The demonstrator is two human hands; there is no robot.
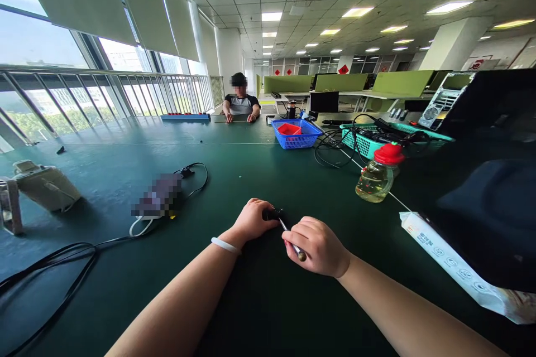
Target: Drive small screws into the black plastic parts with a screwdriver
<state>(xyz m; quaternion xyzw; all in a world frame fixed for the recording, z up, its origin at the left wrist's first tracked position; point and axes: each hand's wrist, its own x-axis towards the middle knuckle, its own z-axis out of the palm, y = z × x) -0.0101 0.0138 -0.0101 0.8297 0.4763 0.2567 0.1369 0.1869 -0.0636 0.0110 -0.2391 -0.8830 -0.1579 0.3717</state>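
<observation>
At the middle of the dark green table (167, 279), my left hand (254, 220) is closed on a small black part (273, 213) and steadies it at the tabletop. A white band circles that wrist. My right hand (315, 244) grips a slim screwdriver (301, 255); its rounded end sticks out below the fingers. The thin metal shaft slants up and left, its tip meeting the black part. Where exactly the tip touches is too small to tell.
Left lie a blurred-out device (158, 196) with cables and a beige case (48, 187). Right are a red-lidded bottle (374, 178), a white packet (452, 262) and a dark bulky item (489, 217). Blue (296, 138) and green (364, 144) baskets stand farther back. A person (240, 103) sits opposite.
</observation>
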